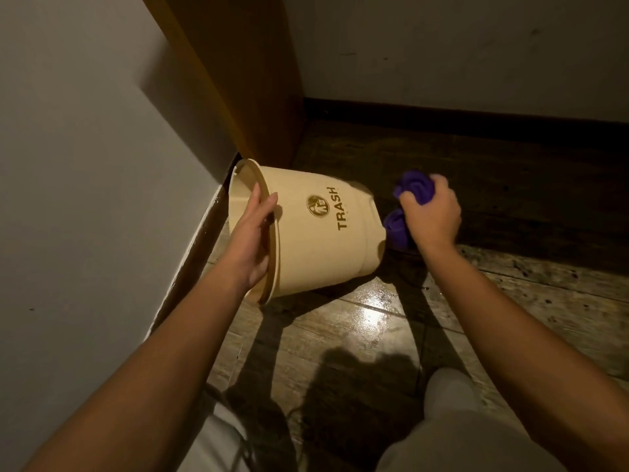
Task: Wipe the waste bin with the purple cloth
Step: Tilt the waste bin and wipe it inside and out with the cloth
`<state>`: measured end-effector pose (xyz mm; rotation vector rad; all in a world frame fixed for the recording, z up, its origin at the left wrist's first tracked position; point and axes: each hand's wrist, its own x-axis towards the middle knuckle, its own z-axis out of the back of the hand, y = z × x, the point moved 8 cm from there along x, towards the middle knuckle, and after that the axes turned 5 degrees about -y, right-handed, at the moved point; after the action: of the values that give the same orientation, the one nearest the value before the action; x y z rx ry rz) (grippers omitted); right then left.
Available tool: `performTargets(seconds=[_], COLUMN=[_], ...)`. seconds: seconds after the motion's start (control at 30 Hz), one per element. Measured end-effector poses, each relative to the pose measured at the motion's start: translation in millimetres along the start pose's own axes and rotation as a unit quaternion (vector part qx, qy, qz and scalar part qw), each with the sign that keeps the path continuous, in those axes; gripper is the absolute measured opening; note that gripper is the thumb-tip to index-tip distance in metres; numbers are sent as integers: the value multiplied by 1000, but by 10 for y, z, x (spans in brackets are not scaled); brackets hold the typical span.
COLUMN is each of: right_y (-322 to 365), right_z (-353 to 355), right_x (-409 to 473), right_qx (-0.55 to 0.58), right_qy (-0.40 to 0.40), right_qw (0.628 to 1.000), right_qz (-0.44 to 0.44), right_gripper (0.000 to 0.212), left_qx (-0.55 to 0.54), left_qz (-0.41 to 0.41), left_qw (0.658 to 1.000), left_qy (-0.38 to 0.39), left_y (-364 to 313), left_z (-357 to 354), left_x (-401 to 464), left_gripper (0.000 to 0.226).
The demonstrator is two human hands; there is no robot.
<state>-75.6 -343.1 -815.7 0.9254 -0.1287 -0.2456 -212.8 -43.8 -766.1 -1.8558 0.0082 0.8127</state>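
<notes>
Waste bin [316,229] tipped sideways in left hand [250,240], purple cloth [413,190] in right hand [432,212].

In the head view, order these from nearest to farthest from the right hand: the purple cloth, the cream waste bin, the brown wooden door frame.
1. Purple cloth: bunched inside the right hand.
2. Cream plastic waste bin: tipped on its side just left of that hand, its base beside the cloth; the left hand holds its rim.
3. Brown wooden door frame: up and left, behind the bin.

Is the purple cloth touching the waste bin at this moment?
Cannot tell. In the head view, the purple cloth in the right hand meets the waste bin base edge, but no clear contact or gap shows.
</notes>
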Motion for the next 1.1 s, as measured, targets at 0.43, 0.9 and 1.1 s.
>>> performTargets(seconds=[0.43,0.9,1.1], right_y=[1156,300,957], right_z=[-738,-181,-536], right_x=[-1503,-147,-675], right_qx=[-51,-13,-80], right_qy=[135,41,115], right_qw=[914,998,960], right_qz=[379,53,244], right_gripper=[64,55,59], left_qx=[48,252,275], left_qz=[31,-27,-58], left_qw=[992,965,957], left_qy=[-111,-64,-70], left_y=[195,109,124], left_z=[42,-85,-219], left_x=[-39,-169,-282], left_gripper=[49,27,33])
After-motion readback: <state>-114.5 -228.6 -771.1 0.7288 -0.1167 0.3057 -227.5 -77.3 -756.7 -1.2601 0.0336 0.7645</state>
